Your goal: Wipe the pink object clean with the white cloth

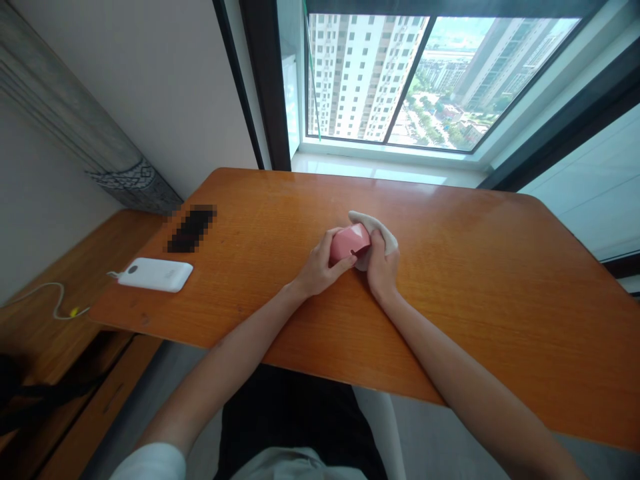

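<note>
The person is sitting at a glossy orange-brown wooden table (475, 280) and is holding both hands together near its middle, a little toward the far edge. The left hand (320, 267) is curling around a small, glossy pink faceted object (349, 243), with the thumb lying along its near side and the fingers wrapping over its left side, so the grip is closing firmly on it. The right hand (383, 267) is bunching a soft white cloth (380, 230) and is pressing it against the right side of the pink faceted object; its fingers are folded over the cloth, and a loose end of the fabric is sticking out beyond the knuckles toward the window. The object is sitting low between the two hands, and whether it is touching the tabletop cannot be told. Both forearms are reaching in bare from the near edge and are resting on the wood. Well apart to the left, a flat white rounded power bank (156, 275) is lying near the table's left corner, with a thin white cable (55, 297) trailing off it onto a lower wooden ledge (75, 267). Just behind the power bank, a black pixelated rectangle (191, 229) is lying flat. Beyond the far edge, a large dark-framed window (400, 73) is showing pale high-rise blocks.
</note>
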A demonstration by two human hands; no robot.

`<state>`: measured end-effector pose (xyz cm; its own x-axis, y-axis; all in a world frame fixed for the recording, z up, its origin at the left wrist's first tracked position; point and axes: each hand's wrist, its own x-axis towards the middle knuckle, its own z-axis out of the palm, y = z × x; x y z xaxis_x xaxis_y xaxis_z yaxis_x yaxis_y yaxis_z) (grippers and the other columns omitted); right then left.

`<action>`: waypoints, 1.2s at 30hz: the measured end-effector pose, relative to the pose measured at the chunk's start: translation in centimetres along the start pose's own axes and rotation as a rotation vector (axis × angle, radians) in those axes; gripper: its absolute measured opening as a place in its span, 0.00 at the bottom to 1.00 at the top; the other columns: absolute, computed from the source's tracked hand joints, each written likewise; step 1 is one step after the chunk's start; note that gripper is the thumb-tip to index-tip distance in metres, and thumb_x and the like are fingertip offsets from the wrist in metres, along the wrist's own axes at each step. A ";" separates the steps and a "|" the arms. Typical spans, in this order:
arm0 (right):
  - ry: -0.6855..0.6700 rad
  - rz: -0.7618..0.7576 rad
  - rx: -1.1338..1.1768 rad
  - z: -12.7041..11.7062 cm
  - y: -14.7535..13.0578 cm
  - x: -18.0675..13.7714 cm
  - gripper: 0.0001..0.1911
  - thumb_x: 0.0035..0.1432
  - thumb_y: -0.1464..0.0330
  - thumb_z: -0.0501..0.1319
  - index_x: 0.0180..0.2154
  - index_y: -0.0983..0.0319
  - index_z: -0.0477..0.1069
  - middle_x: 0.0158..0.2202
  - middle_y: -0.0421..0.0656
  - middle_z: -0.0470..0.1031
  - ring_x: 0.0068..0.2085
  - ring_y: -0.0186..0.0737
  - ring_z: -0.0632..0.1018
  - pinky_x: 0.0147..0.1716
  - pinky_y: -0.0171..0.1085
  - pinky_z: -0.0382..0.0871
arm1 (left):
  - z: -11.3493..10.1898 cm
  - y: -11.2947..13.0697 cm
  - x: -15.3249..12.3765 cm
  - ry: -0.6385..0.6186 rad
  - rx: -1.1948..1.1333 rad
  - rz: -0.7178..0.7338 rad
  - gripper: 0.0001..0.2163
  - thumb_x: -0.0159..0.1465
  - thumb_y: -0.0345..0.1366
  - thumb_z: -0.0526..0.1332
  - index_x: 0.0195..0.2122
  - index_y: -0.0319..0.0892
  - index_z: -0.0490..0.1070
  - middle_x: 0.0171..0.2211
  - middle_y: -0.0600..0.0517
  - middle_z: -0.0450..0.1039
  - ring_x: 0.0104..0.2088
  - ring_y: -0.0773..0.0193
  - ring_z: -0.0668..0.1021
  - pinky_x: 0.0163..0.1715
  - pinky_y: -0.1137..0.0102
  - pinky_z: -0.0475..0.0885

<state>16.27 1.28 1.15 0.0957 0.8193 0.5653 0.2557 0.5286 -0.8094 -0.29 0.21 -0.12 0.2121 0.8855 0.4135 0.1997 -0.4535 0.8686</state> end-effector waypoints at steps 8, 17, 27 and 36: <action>-0.108 -0.411 -0.191 -0.7 0.3 -0.8 0.21 0.75 0.59 0.60 0.64 0.49 0.80 0.66 0.42 0.81 0.72 0.57 0.75 0.75 0.65 0.66 | -0.1 -0.7 -0.1 -0.029 -0.020 0.038 0.30 0.71 0.57 0.67 0.65 0.44 0.63 0.61 0.39 0.76 0.59 0.45 0.81 0.63 0.50 0.76; 0.008 0.032 0.048 0.0 0.8 0.4 0.25 0.80 0.57 0.49 0.56 0.56 0.84 0.56 0.44 0.87 0.58 0.49 0.85 0.64 0.52 0.78 | -0.1 0.0 -0.2 -0.054 -0.060 -0.008 0.29 0.72 0.53 0.69 0.65 0.44 0.63 0.64 0.40 0.74 0.61 0.48 0.79 0.64 0.54 0.74; -0.018 -0.443 -0.335 -2.2 0.8 0.4 0.21 0.72 0.63 0.61 0.62 0.49 0.81 0.61 0.42 0.84 0.66 0.57 0.80 0.69 0.63 0.73 | 0.8 -1.4 -0.3 -0.137 0.065 0.004 0.33 0.68 0.51 0.73 0.67 0.43 0.64 0.67 0.36 0.72 0.68 0.41 0.75 0.71 0.40 0.68; -0.050 -0.336 -0.230 -1.0 0.7 0.1 0.19 0.75 0.60 0.60 0.60 0.51 0.82 0.62 0.43 0.84 0.66 0.55 0.81 0.70 0.60 0.73 | 0.3 -0.3 -0.2 -0.048 0.027 0.036 0.30 0.68 0.48 0.72 0.67 0.45 0.66 0.61 0.42 0.79 0.59 0.47 0.82 0.62 0.53 0.77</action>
<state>17.40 1.51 0.86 -0.0757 0.6224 0.7791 0.4741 0.7098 -0.5210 -0.11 0.09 -0.57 0.2655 0.8630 0.4299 0.2171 -0.4880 0.8454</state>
